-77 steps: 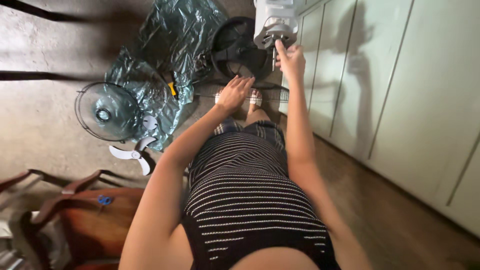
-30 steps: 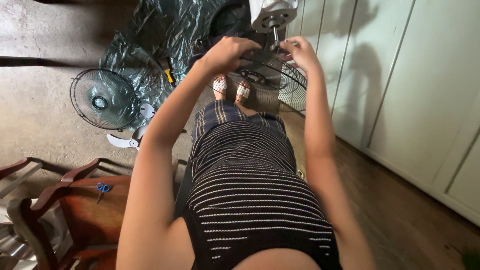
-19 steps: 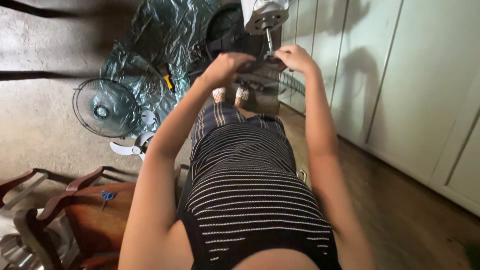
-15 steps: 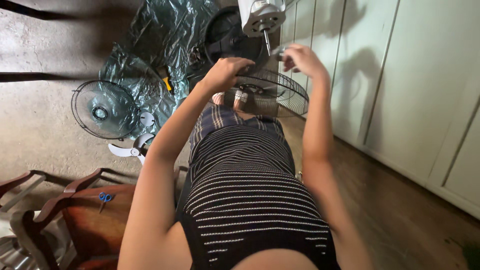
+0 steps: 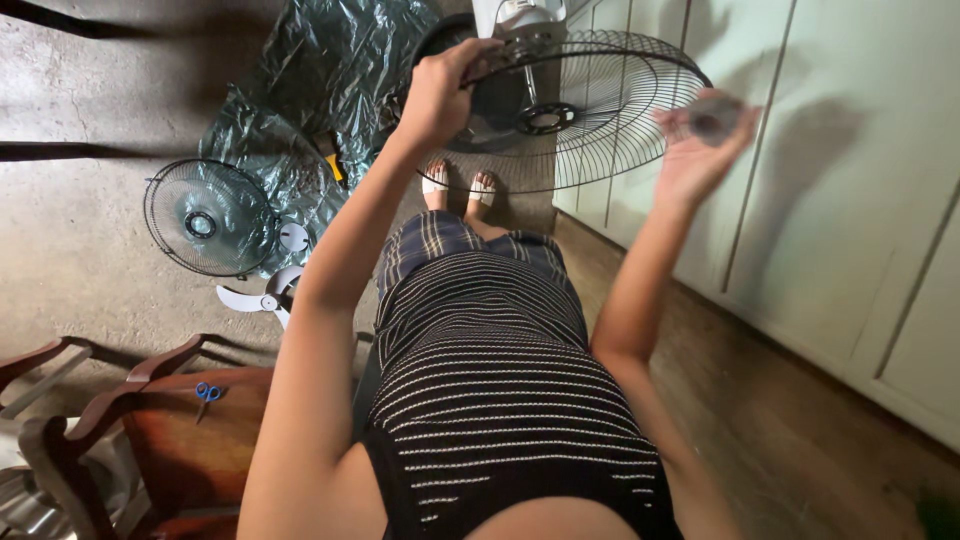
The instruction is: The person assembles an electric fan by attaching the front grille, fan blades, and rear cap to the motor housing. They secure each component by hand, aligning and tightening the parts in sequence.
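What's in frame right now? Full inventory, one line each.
wire fan guard: 1, dark, held up by its rim
fan motor head: 1, white, top edge behind the guard
second fan guard: 1, dark, flat on the floor, left
fan blade: 1, white, floor beside that guard
plastic sheet: 1, dark green, crumpled on the floor
scissors: 1, blue-handled, on the chair
wooden chair: 1, reddish brown, bottom left
panelled doors: pale, right
left hand: grip on the guard rim
right hand: raised, holding a small blurred dark part
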